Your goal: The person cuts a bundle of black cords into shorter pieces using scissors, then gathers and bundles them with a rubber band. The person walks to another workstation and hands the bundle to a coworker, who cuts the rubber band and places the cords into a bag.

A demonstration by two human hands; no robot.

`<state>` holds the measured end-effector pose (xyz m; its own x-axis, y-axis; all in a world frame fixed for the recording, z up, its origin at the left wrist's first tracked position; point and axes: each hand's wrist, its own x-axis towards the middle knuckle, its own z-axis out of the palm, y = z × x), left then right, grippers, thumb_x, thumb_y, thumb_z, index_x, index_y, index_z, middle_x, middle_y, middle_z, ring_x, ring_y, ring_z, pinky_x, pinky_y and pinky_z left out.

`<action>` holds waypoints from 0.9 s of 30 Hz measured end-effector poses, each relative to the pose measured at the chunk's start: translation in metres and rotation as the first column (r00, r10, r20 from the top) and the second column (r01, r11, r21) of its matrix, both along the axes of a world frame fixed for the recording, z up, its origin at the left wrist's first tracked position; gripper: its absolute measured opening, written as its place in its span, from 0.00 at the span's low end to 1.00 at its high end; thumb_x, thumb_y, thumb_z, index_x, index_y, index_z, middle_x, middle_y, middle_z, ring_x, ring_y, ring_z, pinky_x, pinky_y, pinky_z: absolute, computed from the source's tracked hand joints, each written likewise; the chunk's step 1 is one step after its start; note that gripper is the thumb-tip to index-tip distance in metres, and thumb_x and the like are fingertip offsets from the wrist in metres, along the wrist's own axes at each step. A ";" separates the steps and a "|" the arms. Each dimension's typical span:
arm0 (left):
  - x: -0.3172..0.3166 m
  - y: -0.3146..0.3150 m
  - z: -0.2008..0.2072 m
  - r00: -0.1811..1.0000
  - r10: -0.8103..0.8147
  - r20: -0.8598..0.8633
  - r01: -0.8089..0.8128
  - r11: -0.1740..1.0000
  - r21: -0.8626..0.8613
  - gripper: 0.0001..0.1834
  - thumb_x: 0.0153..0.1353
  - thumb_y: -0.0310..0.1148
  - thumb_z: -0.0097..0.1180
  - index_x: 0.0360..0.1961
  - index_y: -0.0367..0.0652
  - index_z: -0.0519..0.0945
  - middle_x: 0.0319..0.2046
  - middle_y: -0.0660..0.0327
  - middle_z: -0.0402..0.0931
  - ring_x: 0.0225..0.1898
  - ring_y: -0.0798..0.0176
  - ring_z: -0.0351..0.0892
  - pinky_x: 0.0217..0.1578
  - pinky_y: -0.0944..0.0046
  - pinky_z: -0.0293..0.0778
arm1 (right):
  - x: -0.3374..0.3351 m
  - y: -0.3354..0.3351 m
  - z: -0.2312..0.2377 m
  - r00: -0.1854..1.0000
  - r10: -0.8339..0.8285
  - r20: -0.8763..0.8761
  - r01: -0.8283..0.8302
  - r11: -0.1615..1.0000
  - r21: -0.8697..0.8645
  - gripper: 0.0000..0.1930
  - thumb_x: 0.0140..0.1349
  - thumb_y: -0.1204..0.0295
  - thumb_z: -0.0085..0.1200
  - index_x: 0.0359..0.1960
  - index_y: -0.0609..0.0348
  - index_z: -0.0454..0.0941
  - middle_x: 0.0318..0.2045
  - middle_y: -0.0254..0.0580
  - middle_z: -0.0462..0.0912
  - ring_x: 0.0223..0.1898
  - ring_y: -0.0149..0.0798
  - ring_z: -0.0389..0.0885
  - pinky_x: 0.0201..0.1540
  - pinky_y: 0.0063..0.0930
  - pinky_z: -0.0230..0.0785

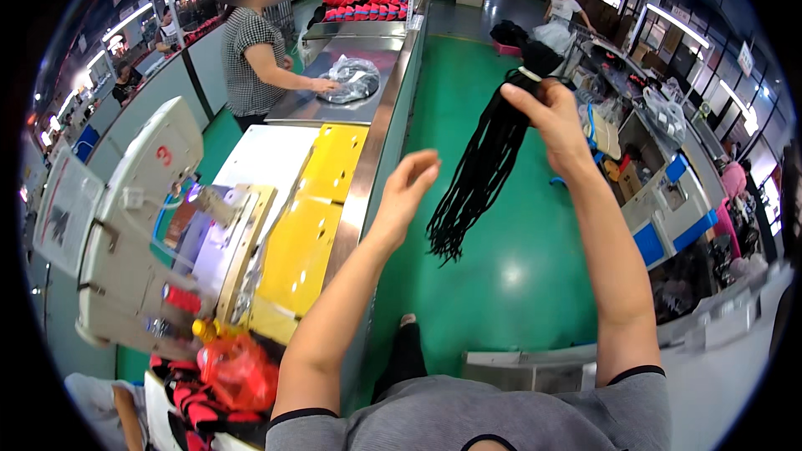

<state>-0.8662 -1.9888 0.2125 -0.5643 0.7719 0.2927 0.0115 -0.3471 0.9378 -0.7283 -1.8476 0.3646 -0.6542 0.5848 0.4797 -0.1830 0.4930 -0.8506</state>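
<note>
One green floor [501, 301] spreads under everything, and one steel-edged workbench [393, 113] runs along the left, close beside the person's left forearm. One white industrial machine [142, 225] stands at the near left, and one co-worker [251, 54] in a checked top stands beyond it. Two yellow boards [338, 159] lie end to end by the steel edge, beside one white board [271, 150].

One bundle of black cords [493, 150] is held up over the floor, right of the workbench; its strands overlap too much to count. Its long axis slants: the tied end is at upper right, the loose ends hang toward lower left. One red plastic bag [241, 372] covers part of the red-and-black pieces [196, 401] at lower left. One clear plastic bag [355, 79] lies under the co-worker's hand.

The right hand [551, 117] pinches the bundle between thumb and fingers, just below one white tie [530, 73], and hides part of it. The left hand [409, 188], fingers loosely curled, is apart from the cords.
</note>
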 end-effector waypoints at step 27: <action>-0.215 0.362 -0.057 0.997 -0.017 -0.082 0.005 0.991 -0.136 0.14 0.61 0.30 0.50 0.48 0.40 0.75 0.44 0.62 0.76 0.43 0.69 0.73 0.44 0.70 0.67 | -0.255 0.416 0.135 0.957 -0.275 -0.096 0.291 0.881 0.373 0.17 0.49 0.57 0.63 0.28 0.57 0.75 0.19 0.24 0.71 0.17 0.20 0.64 0.20 0.15 0.50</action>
<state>-1.0816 -1.6269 0.1554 -0.5339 0.8135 0.2305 0.0878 -0.2178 0.9720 -0.9830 -1.4320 0.5001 -0.4643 0.5103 0.7239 -0.0170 0.8120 -0.5834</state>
